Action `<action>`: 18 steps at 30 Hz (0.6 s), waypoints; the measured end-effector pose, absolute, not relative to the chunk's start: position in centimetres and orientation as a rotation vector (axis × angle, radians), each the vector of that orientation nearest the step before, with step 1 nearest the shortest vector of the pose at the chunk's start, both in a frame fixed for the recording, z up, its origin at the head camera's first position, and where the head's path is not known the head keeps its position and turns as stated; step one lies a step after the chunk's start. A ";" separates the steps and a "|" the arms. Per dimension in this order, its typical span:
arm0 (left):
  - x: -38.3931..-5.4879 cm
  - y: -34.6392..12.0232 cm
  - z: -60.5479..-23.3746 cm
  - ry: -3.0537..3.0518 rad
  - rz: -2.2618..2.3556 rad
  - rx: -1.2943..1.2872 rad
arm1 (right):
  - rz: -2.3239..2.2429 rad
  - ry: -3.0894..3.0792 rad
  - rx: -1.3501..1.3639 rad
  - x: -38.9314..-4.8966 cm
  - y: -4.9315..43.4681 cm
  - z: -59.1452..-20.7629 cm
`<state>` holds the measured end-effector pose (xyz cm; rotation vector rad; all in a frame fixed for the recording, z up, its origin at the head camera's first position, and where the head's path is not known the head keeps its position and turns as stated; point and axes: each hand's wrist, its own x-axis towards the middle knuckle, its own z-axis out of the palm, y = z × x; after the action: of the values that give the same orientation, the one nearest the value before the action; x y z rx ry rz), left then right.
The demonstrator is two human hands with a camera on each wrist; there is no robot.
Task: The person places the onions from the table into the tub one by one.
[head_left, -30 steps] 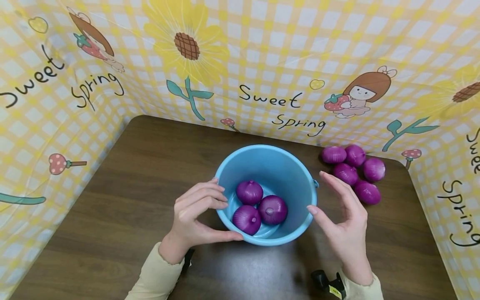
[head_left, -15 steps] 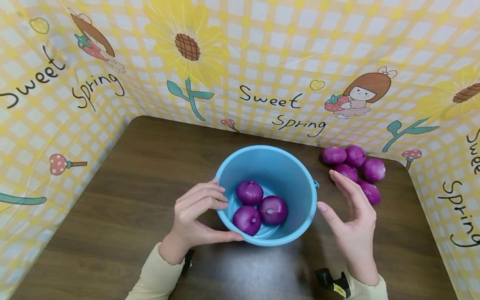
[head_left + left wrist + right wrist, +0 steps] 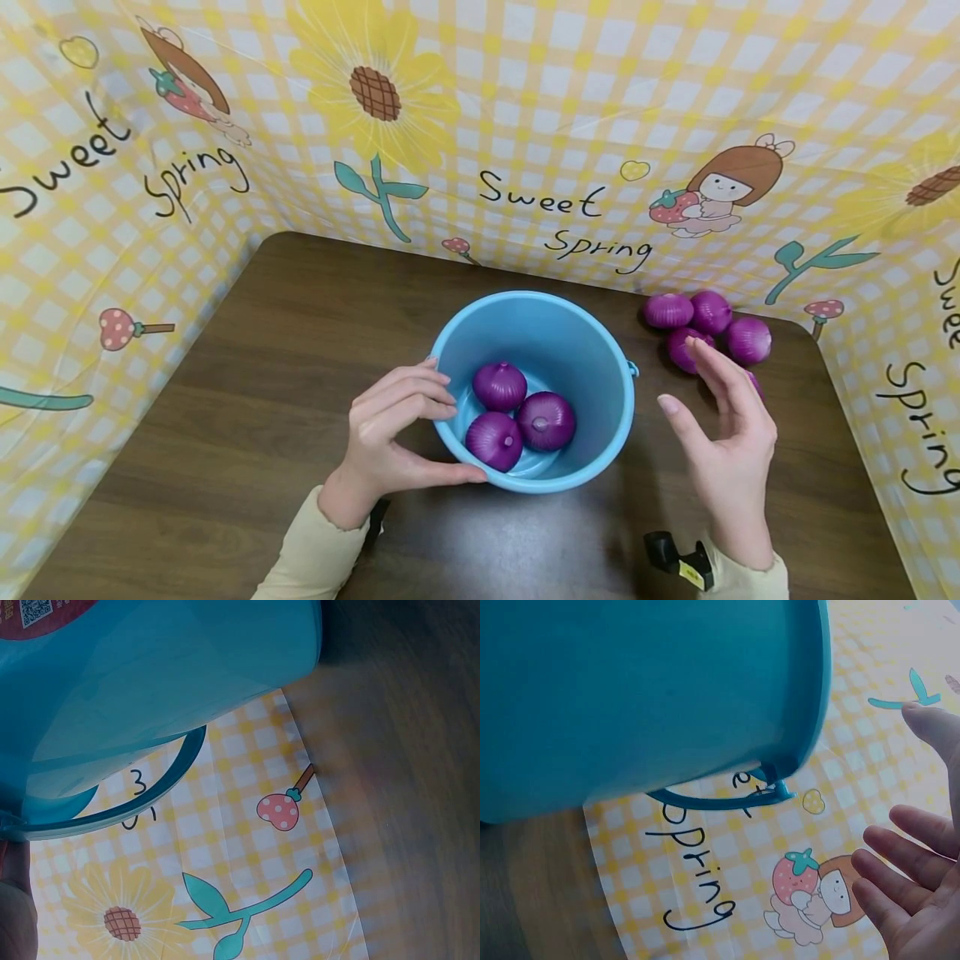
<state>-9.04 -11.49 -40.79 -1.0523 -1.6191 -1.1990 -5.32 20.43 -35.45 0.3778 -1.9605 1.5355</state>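
A blue bucket (image 3: 585, 333) stands upright in the middle of the table in the head view, with three purple onions (image 3: 546, 421) at its bottom. My left hand (image 3: 393, 429) holds the bucket's left rim, fingers at the left edge and thumb along the near edge. Apart from the bucket, to its right, my right hand (image 3: 731, 442) has relaxed fingers spread from the thumb and holds nothing. Just beyond it lies a cluster of several purple onions (image 3: 667, 310), one partly hidden by the fingers. The bucket's handle (image 3: 712, 801) hangs behind it in the right wrist view.
The dark wooden table (image 3: 300, 317) is bounded at the back and sides by a yellow checked cloth (image 3: 540, 108) with printed flowers and figures. A black wrist camera (image 3: 675, 558) sits on the right wrist, and part of another shows at the left sleeve.
My right hand has moved away from the bucket's right rim, to the right toward the onion cluster, covering part of it. The left hand, bucket and onions have not moved.
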 end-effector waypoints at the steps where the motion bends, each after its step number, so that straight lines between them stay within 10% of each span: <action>1: -9.0 -11.5 -40.8 -1.621 -1.201 -1.052 | 1.531 -1.962 0.366 -5.3 20.5 -35.4; 18: -9.1 -11.5 -40.9 -1.620 -1.195 -1.053 | 1.425 -1.990 0.205 -6.6 23.6 -36.2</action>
<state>-9.06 -11.51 -40.89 -1.0533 -1.6200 -1.1945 -6.55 23.60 -36.19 0.2048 -1.9903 1.4253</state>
